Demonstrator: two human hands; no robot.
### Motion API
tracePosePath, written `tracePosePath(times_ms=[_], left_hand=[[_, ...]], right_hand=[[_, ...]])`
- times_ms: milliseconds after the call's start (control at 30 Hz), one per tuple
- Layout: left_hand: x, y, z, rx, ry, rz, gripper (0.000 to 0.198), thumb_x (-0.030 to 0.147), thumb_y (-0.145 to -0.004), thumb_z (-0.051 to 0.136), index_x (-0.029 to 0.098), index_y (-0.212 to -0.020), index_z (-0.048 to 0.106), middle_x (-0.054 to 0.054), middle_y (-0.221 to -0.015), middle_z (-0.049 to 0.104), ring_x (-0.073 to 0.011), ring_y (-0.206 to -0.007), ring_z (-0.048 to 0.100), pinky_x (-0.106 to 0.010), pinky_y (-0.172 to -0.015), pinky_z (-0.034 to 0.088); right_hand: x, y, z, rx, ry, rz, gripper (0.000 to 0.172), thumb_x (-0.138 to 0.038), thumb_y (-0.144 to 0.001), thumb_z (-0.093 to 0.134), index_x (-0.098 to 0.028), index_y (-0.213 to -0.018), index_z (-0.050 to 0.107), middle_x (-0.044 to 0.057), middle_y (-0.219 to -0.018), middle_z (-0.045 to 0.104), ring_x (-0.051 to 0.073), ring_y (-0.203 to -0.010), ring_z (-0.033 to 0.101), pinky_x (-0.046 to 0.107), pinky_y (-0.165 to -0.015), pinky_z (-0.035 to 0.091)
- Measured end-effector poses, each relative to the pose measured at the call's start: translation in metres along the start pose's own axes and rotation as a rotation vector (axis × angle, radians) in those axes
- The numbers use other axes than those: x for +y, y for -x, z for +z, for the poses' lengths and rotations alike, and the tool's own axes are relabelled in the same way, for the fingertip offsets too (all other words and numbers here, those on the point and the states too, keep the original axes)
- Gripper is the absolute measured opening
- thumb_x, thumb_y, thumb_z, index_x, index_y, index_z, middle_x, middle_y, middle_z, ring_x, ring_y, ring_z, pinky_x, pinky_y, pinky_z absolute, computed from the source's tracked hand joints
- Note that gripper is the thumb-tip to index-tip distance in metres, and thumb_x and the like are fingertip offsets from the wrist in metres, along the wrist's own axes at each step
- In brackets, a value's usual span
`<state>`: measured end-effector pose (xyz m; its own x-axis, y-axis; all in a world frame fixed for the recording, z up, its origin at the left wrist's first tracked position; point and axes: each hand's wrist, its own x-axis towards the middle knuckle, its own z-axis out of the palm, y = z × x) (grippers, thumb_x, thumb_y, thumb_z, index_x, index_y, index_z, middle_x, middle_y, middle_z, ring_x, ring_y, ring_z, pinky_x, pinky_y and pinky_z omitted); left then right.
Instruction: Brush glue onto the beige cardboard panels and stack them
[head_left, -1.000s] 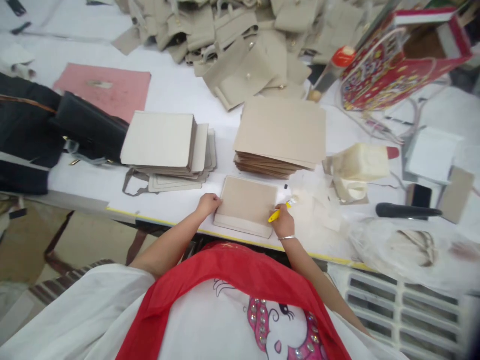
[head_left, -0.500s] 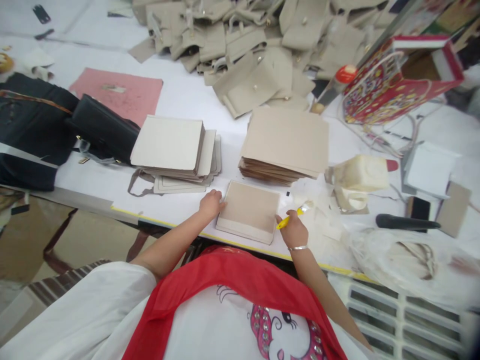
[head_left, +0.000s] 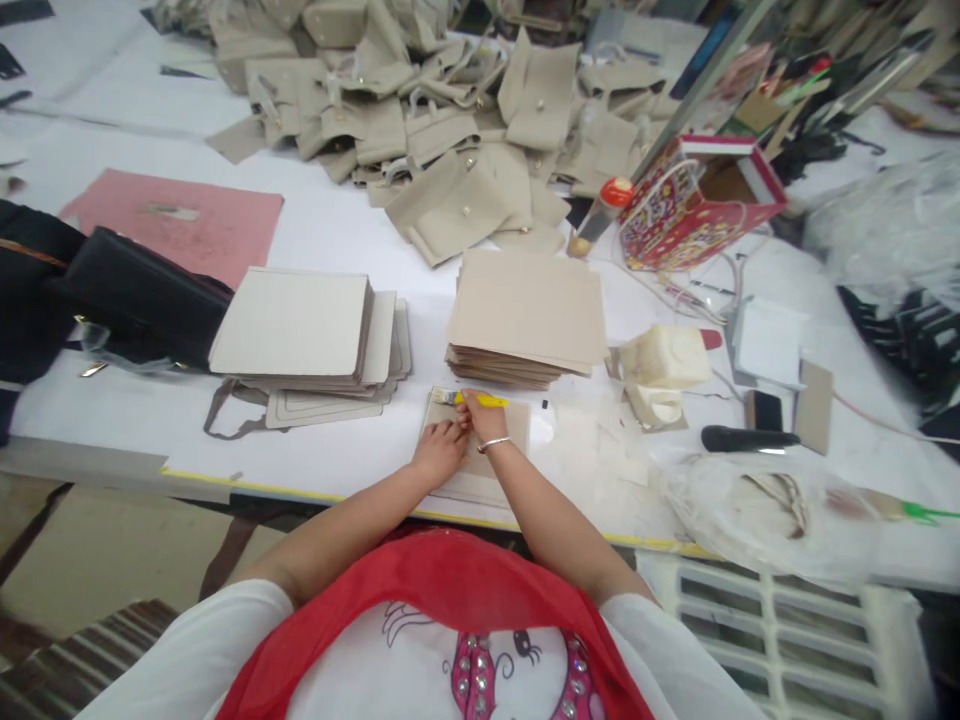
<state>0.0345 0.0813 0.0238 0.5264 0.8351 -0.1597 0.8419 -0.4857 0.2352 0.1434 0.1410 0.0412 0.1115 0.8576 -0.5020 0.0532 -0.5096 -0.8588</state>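
Your right hand (head_left: 486, 418) has crossed left from the panel's right side and now grips the yellow-handled brush (head_left: 480, 400), its bristles turned to 9 o'clock along the far edge of the beige bag panel (head_left: 504, 430). Your left hand (head_left: 440, 452) rests on that panel with fingers bent, close beside the right; whether it grips, you cannot tell. The panel stays at 12 o'clock, near the edge of the white table (head_left: 150, 410), just below the stacked panels (head_left: 525, 310).

Under my left hand (head_left: 439, 452): a flat beige board panel (head_left: 499, 425), matt and smooth. In my right hand (head_left: 486, 416): a glossy yellow plastic brush handle (head_left: 481, 400). On that wrist: a shiny silver-coloured metal bangle (head_left: 493, 444).
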Motion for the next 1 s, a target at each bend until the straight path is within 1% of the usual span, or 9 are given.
tracePosePath(times_ms=[100,200,333,467,567,633,733,867,1000], left_hand=[[-0.001,0.001,0.0,0.009,-0.02,0.022,0.05,0.035,-0.076,0.059,0.022,-0.123,0.047,-0.01,-0.127,0.047,-0.0283,-0.111,0.04,-0.041,-0.087,0.034],[-0.001,0.003,0.002,0.014,-0.018,0.024,0.047,0.035,-0.077,0.057,0.024,-0.122,0.048,-0.008,-0.132,0.044,-0.0281,-0.114,0.039,-0.041,-0.09,0.033],[0.0,0.004,0.007,0.009,-0.012,0.016,0.042,0.035,-0.081,0.052,0.026,-0.122,0.049,-0.007,-0.133,0.044,-0.0285,-0.116,0.039,-0.042,-0.091,0.033],[0.002,0.003,0.008,0.01,0.016,0.01,0.042,0.036,-0.081,0.051,0.027,-0.122,0.05,-0.007,-0.133,0.044,-0.0289,-0.117,0.039,-0.043,-0.093,0.032],[0.005,0.002,0.005,-0.014,0.026,-0.011,0.042,0.036,-0.08,0.052,0.029,-0.121,0.051,-0.006,-0.133,0.044,-0.0282,-0.117,0.039,-0.043,-0.093,0.033],[0.007,0.002,0.002,-0.027,0.017,-0.022,0.042,0.036,-0.08,0.052,0.029,-0.121,0.051,-0.006,-0.133,0.044,-0.0278,-0.116,0.04,-0.042,-0.093,0.033],[0.009,0.0,0.001,-0.036,-0.006,-0.026,0.042,0.037,-0.08,0.052,0.028,-0.12,0.051,-0.006,-0.132,0.045,-0.0281,-0.115,0.041,-0.042,-0.092,0.034],[0.013,-0.002,0.0,-0.044,-0.011,-0.029,0.042,0.037,-0.079,0.052,0.026,-0.12,0.051,-0.007,-0.131,0.045,-0.028,-0.115,0.04,-0.041,-0.092,0.034],[0.016,-0.004,-0.003,-0.067,0.004,-0.047,0.043,0.035,-0.078,0.054,0.024,-0.119,0.052,-0.008,-0.13,0.045,-0.0282,-0.114,0.041,-0.04,-0.093,0.035]], right_hand=[[0.006,-0.006,-0.018,0.074,-0.012,0.047,0.022,-0.037,-0.08,0.049,-0.018,-0.087,0.06,0.002,-0.064,0.062,0.011,-0.046,0.055,0.022,-0.042,0.045],[0.013,-0.001,-0.062,0.174,-0.003,0.079,0.018,-0.031,-0.078,0.052,-0.017,-0.086,0.059,0.002,-0.063,0.062,0.01,-0.043,0.054,0.021,-0.04,0.044],[0.025,0.02,-0.123,0.263,0.036,0.077,0.022,-0.033,-0.079,0.051,-0.016,-0.093,0.056,0.002,-0.066,0.062,0.009,-0.045,0.056,0.019,-0.039,0.043],[0.045,0.054,-0.171,0.278,0.16,-0.097,0.039,-0.043,-0.084,0.042,-0.02,-0.115,0.046,0.003,-0.083,0.064,0.01,-0.056,0.061,0.019,-0.046,0.046],[0.069,0.074,-0.199,0.351,0.483,-0.244,0.04,-0.041,-0.088,0.034,-0.02,-0.122,0.04,0.005,-0.092,0.063,0.012,-0.066,0.062,0.023,-0.058,0.047],[0.086,0.078,-0.211,0.4,0.763,-0.292,0.034,-0.037,-0.089,0.035,-0.017,-0.114,0.046,0.007,-0.09,0.063,0.015,-0.074,0.06,0.027,-0.066,0.046],[0.106,0.071,-0.217,0.41,1.073,-0.378,0.03,-0.034,-0.086,0.041,-0.014,-0.106,0.052,0.01,-0.086,0.059,0.02,-0.082,0.054,0.032,-0.074,0.041],[0.117,0.055,-0.212,0.392,1.24,-0.461,0.033,-0.034,-0.082,0.048,-0.013,-0.107,0.052,0.012,-0.087,0.055,0.024,-0.087,0.047,0.034,-0.075,0.037],[0.117,0.043,-0.213,0.293,1.313,-0.504,0.026,-0.02,-0.084,0.041,-0.016,-0.107,0.055,0.01,-0.079,0.054,0.023,-0.082,0.045,0.033,-0.074,0.033]])
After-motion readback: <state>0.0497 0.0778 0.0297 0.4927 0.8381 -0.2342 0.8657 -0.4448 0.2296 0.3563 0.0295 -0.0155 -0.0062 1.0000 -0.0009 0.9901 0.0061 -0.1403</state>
